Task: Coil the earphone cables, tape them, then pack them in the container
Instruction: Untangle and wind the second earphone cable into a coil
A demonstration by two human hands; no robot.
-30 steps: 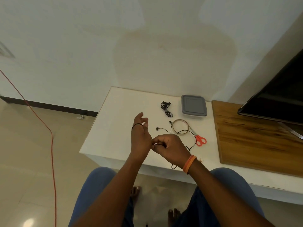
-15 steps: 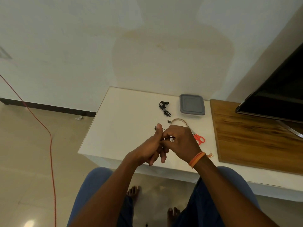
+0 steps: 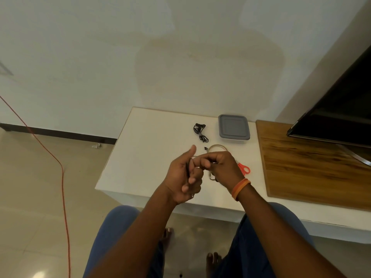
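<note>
Right now, from the head view, I see both hands raised over the white tabletop (image 3: 144,149). My left hand (image 3: 183,177) has its fingers curled around turns of thin black earphone cable (image 3: 188,169), thumb up. My right hand (image 3: 221,167) pinches the same cable just beside it. Farther back lie a coiled black earphone bundle (image 3: 200,132) and a lidded grey plastic container (image 3: 233,127). A tape roll (image 3: 216,147) and red-handled scissors (image 3: 244,169) peek from behind my right hand.
</note>
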